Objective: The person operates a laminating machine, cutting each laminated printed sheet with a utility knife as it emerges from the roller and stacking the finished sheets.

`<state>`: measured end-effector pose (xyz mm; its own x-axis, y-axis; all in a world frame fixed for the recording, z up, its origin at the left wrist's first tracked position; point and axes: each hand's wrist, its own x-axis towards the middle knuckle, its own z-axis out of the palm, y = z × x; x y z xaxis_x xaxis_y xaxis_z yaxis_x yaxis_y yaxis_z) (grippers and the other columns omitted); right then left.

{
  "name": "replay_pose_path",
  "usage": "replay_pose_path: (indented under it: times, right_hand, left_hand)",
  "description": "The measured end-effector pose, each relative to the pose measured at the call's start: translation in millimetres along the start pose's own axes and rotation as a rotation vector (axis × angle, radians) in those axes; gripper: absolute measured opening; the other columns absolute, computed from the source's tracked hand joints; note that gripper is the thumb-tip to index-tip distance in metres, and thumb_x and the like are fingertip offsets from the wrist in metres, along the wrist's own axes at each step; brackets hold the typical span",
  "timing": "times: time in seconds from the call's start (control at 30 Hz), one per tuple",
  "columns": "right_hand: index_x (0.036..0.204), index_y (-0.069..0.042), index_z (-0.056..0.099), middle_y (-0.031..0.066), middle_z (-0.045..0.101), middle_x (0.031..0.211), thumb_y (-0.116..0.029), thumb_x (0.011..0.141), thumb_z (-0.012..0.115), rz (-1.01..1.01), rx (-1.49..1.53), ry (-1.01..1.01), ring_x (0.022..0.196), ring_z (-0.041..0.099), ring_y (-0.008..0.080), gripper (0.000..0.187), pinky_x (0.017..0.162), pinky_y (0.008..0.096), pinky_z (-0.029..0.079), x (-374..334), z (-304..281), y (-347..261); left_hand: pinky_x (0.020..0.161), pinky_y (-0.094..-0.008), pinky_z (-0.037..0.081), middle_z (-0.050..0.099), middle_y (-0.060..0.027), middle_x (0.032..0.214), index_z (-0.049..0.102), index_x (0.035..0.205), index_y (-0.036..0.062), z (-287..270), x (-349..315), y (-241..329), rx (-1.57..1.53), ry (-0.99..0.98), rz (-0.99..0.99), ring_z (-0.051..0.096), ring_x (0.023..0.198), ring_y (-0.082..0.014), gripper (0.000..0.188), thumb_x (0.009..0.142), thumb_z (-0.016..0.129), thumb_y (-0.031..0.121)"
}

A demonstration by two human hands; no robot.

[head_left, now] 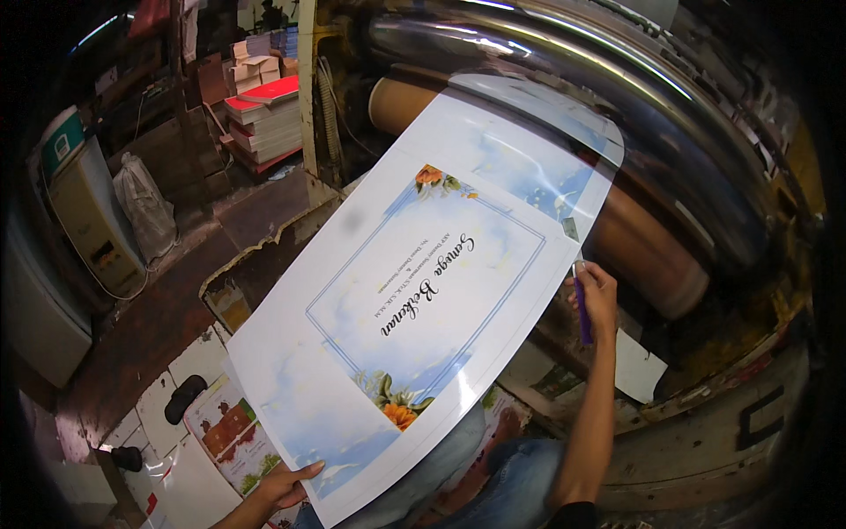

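A long, glossy printed sheet (339, 264) with blue sky, orange flowers and a framed block of lettering slants across the middle. Its far end runs up against a shiny metal roller (546, 62) of a machine. Below that roller lies a brown roll (398, 106), partly covered by the sheet. My left hand (286, 488) pinches the near left edge of the sheet, thumb on top. Close to the sheet's right edge, my right hand (599, 295) grips a purple-handled cutter knife (583, 316). The tip of the knife is up at the sheet's edge, near the roller.
Stacks of paper with red covers (269, 93) stand at the far left. A tall cabinet (97, 220) and a pale sack (144, 207) are further left. Printed sheets (233, 432) and a black object (186, 398) lie at the lower left. A white scrap (639, 366) hangs below my right hand.
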<state>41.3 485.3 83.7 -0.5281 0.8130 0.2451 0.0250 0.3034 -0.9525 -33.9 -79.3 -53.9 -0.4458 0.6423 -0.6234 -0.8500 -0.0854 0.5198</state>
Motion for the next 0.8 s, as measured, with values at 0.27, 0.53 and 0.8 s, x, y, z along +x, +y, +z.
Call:
replay_pose_path:
  times: [0.27,0.53,0.8]
  right_hand:
    - [0.099,0.001,0.066,0.0064,0.067,0.088,-0.047,0.069,0.081,0.196,0.334,0.213,0.057,0.048,0.0016,0.059,0.042,0.0151,0.023,10.5,11.9,-25.6]
    - [0.109,0.003,0.061,0.0098,0.066,0.097,-0.023,0.070,0.082,0.164,0.214,0.122,0.081,0.065,0.0183,0.052,0.067,0.0295,0.052,16.2,26.6,-1.8]
    - [0.113,0.001,0.056,0.0118,0.066,0.098,-0.012,0.070,0.082,0.288,0.127,0.017,0.077,0.067,0.0209,0.052,0.066,0.0300,0.055,-29.1,8.3,31.4]
  left_hand:
    - [0.102,-0.0466,0.045,0.053,-0.0156,0.127,0.038,0.135,0.0022,-25.3,-3.7,-18.5,0.031,-0.025,0.013,0.054,0.118,-0.0293,0.056,0.087,0.065,0.004]
    - [0.087,-0.0422,0.057,0.058,-0.0127,0.117,0.035,0.134,0.0025,-69.3,-22.0,-39.3,0.060,0.005,-0.059,0.062,0.105,-0.0260,0.057,0.087,0.067,0.007]
    - [0.093,-0.0382,0.052,0.059,-0.0113,0.118,0.044,0.130,0.0044,-116.9,-40.8,26.6,0.321,0.100,-0.177,0.060,0.107,-0.0220,0.049,0.087,0.067,0.007]
